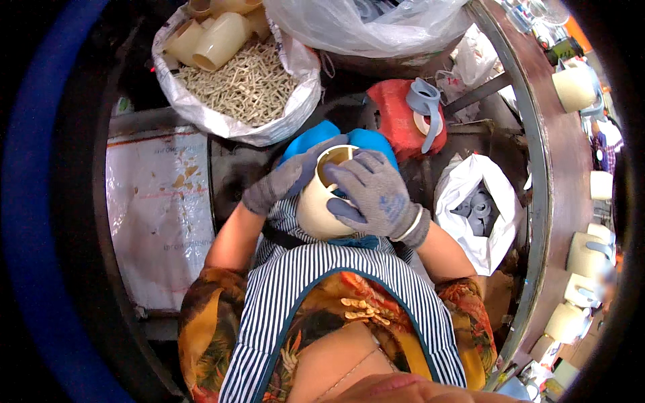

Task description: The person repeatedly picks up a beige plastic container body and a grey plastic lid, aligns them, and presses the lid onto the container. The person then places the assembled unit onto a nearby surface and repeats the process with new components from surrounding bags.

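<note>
A cream plastic jug body (317, 213), hollow with a round open top, is tilted over my lap. My left hand (287, 176), in a grey work glove, grips its left side and upper rim. My right hand (377, 193), gloved the same way, is curled over the right side of the rim. Its fingers reach toward the opening and its thumb presses the outer wall. A small pale piece shows by the right fingertips at the rim; I cannot make out whether it is loose or part of the jug.
A white sack (295, 111) of short cream offcuts and cream jug bodies stands ahead left. A grey lid-and-handle part (424, 101) rests on a red seat-like block (390, 107). Grey parts fill a white bag (500, 232) at right. A wrapped flat carton (161, 248) lies left; jugs line the right-hand bench (561, 168).
</note>
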Demonstrator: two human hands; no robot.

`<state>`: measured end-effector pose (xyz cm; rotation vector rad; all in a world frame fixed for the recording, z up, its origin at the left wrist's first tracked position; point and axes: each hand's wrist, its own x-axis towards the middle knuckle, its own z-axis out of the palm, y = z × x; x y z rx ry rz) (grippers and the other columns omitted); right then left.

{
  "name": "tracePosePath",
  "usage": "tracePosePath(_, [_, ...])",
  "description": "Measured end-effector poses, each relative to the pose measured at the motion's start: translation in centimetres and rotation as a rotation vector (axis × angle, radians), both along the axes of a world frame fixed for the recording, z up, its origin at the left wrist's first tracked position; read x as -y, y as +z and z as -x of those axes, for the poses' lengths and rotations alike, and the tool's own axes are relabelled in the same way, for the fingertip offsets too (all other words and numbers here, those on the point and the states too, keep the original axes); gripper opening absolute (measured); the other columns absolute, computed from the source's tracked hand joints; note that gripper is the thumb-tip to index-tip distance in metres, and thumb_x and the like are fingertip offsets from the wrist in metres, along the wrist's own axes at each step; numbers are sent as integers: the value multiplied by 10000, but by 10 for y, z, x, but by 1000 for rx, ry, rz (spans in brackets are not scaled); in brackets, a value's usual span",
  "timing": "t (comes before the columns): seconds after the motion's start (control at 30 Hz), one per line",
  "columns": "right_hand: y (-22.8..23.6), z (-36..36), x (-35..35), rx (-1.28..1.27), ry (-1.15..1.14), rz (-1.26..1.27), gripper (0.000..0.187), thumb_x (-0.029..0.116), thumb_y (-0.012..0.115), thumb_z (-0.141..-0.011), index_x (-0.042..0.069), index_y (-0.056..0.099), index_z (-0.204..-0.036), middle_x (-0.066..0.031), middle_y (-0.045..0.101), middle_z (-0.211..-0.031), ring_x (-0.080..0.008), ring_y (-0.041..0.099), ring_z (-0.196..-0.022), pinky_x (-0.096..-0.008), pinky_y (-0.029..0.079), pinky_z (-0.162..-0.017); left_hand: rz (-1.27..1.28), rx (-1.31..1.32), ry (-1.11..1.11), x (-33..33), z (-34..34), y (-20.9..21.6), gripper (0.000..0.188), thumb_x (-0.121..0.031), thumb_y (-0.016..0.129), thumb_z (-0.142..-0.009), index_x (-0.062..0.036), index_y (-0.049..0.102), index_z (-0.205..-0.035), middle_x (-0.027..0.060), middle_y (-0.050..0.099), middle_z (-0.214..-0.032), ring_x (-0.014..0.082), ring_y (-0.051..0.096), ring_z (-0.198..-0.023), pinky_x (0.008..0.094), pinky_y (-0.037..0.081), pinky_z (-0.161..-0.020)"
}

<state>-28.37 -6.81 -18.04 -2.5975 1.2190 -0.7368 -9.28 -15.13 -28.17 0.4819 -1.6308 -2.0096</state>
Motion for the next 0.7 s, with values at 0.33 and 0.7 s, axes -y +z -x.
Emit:
tracePosePath(0.33, [16, 14, 29, 140, 77, -165, 213, 273, 687, -833, 110, 658, -967, -117, 637, -847, -316, 620, -765, -382, 475, -688, 129, 62, 167, -15, 18, 18, 556, -306, 572, -961, -36, 428, -1426, 167, 560, -1349, 228, 548, -1244, 407, 414, -1078])
tracePosePath(0.7, [-36, 33, 166, -32, -469, 234, 558, 443, 663, -830, 123, 573, -1278, -125, 568, -1289, -342, 575, -1102, -469, 488, -882, -200, -58, 189, 0, 3, 39, 576, -329, 499, -989, 42, 418, -1422, 149, 503, -1395, 226, 475, -1293, 358, 328, -1118])
